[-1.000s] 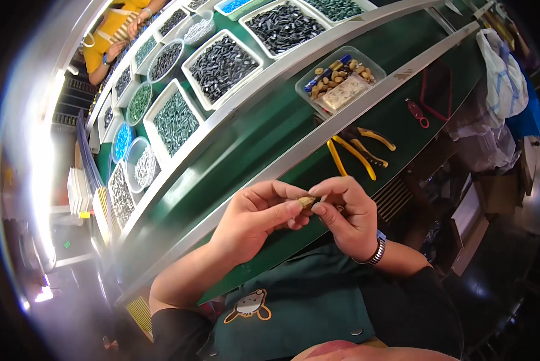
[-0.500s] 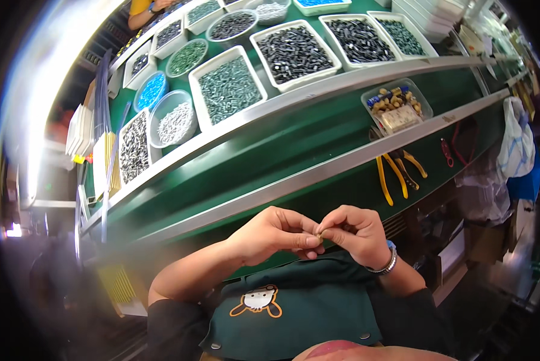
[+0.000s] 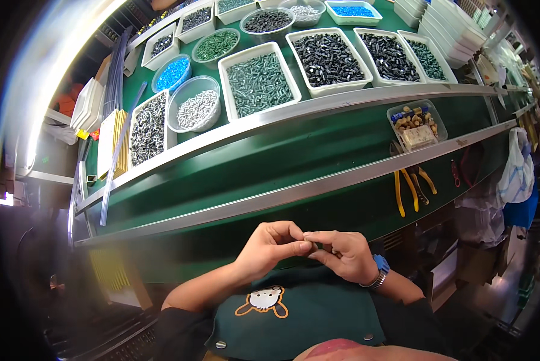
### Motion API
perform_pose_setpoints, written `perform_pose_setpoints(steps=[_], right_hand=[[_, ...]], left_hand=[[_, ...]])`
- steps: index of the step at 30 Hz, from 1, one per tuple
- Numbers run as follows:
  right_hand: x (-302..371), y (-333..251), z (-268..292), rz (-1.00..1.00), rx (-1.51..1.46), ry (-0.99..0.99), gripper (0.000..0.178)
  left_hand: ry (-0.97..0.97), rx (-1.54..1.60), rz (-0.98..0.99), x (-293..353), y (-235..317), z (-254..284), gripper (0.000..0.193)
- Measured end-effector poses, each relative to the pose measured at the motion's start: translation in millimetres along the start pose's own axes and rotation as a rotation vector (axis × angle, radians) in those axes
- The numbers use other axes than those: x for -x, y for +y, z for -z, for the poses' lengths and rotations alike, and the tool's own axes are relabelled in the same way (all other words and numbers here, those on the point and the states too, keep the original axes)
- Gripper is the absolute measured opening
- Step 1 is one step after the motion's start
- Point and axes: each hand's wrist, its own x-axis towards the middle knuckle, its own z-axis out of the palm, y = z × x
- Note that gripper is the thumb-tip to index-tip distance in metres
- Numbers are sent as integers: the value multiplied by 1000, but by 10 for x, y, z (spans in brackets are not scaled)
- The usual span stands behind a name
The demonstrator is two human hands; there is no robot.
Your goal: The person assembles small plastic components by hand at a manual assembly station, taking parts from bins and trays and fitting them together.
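Note:
My left hand (image 3: 277, 243) and my right hand (image 3: 344, 256) meet in front of the dark green apron (image 3: 318, 301), fingertips touching. Between both pinches is a small tan piece (image 3: 310, 241), almost wholly covered by the fingers; its kind cannot be made out. A watch with a blue face (image 3: 381, 271) sits on my right wrist. Beyond the hands lies the metal edge rail (image 3: 270, 203) of the green bench. Yellow-handled pliers (image 3: 407, 192) hang at that rail to the right, near a clear tub (image 3: 441, 125) holding brown lumps, blue pieces and a pale block.
White trays of black parts (image 3: 330, 59) and dark green parts (image 3: 259, 84) line the bench's far side. Round tubs hold white parts (image 3: 196, 109) and blue parts (image 3: 173, 73). Stacked white trays (image 3: 453, 33) stand far right; a plastic bag (image 3: 517, 168) hangs at the right end.
The head view has shifted, so the bench appears farther right. My fingers have closed around the small tan piece, which showed more before; my right fingers now lie straighter across it.

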Motion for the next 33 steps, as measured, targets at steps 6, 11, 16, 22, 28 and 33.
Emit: perform_pose_setpoints(steps=[6, 11, 16, 22, 28, 33], right_hand=[[86, 72, -68, 73, 133, 3, 34], [97, 78, -75, 78, 121, 16, 34], [74, 28, -103, 27, 66, 72, 31], [-122, 133, -86, 87, -80, 178, 25], [-96, 107, -56, -40, -151, 234, 15], [-116, 5, -43, -19, 161, 191, 11]], left_hand=[[44, 5, -14, 71, -101, -51, 6], [71, -53, -31, 90, -188, -14, 6], [92, -50, 61, 70, -82, -6, 7], [178, 37, -14, -74, 125, -101, 5], [234, -75, -230, -71, -11, -130, 8], [170, -364, -462, -92, -51, -62, 11]])
